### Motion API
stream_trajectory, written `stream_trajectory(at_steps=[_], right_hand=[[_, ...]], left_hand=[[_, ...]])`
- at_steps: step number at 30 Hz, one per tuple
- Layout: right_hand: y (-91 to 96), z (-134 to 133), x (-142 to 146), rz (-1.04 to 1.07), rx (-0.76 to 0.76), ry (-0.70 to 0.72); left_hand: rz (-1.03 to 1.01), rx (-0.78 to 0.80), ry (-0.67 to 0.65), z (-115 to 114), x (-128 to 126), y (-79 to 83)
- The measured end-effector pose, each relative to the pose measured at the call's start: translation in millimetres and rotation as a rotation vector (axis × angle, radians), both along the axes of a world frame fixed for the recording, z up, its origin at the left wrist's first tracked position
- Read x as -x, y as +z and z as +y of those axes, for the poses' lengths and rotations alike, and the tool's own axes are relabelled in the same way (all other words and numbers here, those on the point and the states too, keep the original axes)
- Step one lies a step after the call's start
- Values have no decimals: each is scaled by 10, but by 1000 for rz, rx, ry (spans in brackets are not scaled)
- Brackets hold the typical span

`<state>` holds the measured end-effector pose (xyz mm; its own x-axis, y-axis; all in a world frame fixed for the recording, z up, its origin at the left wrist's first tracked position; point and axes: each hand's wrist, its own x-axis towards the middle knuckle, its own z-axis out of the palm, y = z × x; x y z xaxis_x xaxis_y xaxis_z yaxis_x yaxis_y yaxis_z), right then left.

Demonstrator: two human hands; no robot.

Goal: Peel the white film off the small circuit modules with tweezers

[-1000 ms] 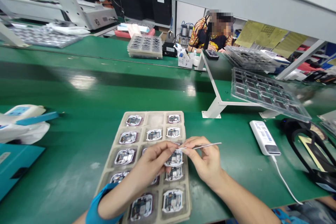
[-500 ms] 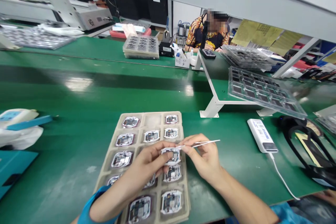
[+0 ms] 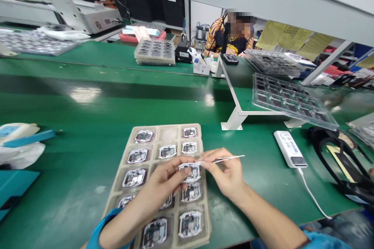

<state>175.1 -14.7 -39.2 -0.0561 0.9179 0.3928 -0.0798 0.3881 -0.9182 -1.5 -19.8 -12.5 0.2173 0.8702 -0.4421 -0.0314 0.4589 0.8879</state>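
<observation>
The left hand (image 3: 167,178) pinches a circuit board (image 3: 194,173); the right hand (image 3: 227,174) grips tweezers (image 3: 230,158). The board looks light, stiff, fragile: best held by its edges.

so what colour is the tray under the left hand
The compartment tray under the left hand is beige, best seen in the head view.

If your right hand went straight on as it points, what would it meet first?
Probably the left hand, just ahead at the upper edge of the white-rimmed module; depth is unclear, so the module could come first.
</observation>
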Motion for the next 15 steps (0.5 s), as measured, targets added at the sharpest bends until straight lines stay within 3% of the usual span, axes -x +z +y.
stream_trajectory(at_steps=[5,11,15], right_hand=[[-51,-17,35,48,11,-39],[-42,0,9,-137,-244,-43],[-24,5,-2,-195,-295,-51]], left_hand=[[8,-62,-19,-5,9,-28],[33,-124,-24,-20,13,-2],[39,-129,-20,-18,15,-33]])
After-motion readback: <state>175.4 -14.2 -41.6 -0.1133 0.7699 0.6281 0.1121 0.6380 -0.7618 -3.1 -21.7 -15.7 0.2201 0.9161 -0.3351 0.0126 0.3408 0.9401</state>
